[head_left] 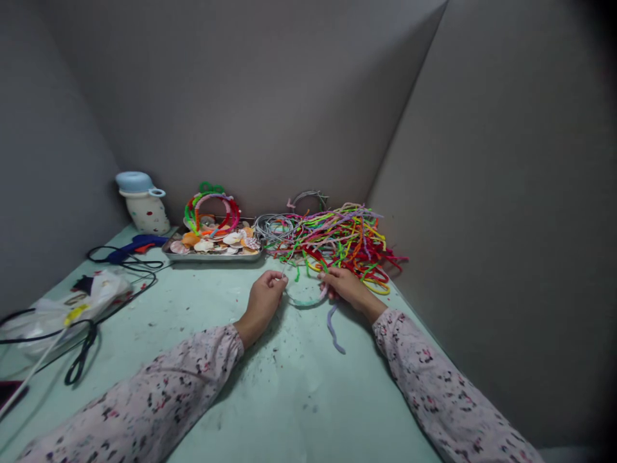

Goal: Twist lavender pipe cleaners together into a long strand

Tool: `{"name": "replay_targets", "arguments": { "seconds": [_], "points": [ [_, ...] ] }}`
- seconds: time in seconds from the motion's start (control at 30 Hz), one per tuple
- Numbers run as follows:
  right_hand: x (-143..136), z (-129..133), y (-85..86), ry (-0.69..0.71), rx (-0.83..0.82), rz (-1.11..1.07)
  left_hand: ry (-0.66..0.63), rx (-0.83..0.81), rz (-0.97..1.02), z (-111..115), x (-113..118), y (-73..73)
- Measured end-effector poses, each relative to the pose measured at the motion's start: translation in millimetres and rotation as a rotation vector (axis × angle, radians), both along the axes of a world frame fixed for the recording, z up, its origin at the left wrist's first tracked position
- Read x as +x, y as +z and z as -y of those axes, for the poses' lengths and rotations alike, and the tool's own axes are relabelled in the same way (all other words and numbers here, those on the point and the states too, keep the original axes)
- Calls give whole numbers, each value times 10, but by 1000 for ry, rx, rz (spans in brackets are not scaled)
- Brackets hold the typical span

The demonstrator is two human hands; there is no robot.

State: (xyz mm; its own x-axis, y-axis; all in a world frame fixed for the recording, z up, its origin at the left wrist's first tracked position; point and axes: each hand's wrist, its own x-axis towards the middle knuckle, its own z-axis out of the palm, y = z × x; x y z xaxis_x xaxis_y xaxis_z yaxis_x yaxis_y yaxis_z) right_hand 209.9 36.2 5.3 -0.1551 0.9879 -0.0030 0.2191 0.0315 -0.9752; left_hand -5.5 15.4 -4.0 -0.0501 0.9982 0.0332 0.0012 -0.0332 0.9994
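Note:
My left hand (268, 296) pinches one side of a thin curved hoop (306, 303), which bows down between my hands. Its lower part is pale green, with a pink stretch near the right side. My right hand (341, 284) is closed on the hoop's other side, by the pink part. A loose lavender fuzzy stem (333, 331) lies on the table just below my right hand. Behind my hands sits a heap of colourful fuzzy stems (344, 235), beside coiled grey wire hoops (276, 227).
A metal tray (212, 258) of shells carries several colourful wrapped rings (213, 213). A white bottle with a blue lid (147, 209) stands at the back left. Black cables (144, 287) and a plastic bag (103, 290) lie on the left. Grey walls enclose the table (308, 399).

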Motion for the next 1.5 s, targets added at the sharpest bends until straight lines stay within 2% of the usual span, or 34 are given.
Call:
{"name": "replay_targets", "arguments": {
  "seconds": [0.13,0.2,0.33,0.47,0.6,0.83,1.0,1.2,1.4,1.5],
  "points": [
    [54,-68,50,-22,54,119,22,4,-36,-42,-26,-34],
    [100,-186,82,-122,126,120,18,3,-47,-61,-39,-50],
    [182,-616,205,-332,256,38,14,0,-72,-87,-56,-65],
    [185,-1092,357,-402,261,-126,6,2,-85,-107,-63,-64],
    [199,-1341,461,-417,219,-217,-1,5,-103,-126,-68,-66],
    [507,-1285,613,-504,274,-245,-24,8,-84,-95,-73,-45],
    [671,-1174,684,-541,284,-126,-18,32,-63,-71,-63,-58],
    [810,-1219,867,-585,356,-120,-23,27,-65,-72,-45,-66],
    [903,-1232,1039,-496,383,-114,-40,17,-95,-66,-37,-68],
    [858,-1194,1083,-417,303,-140,-42,16,-57,-62,-34,-63]
  ]
}}
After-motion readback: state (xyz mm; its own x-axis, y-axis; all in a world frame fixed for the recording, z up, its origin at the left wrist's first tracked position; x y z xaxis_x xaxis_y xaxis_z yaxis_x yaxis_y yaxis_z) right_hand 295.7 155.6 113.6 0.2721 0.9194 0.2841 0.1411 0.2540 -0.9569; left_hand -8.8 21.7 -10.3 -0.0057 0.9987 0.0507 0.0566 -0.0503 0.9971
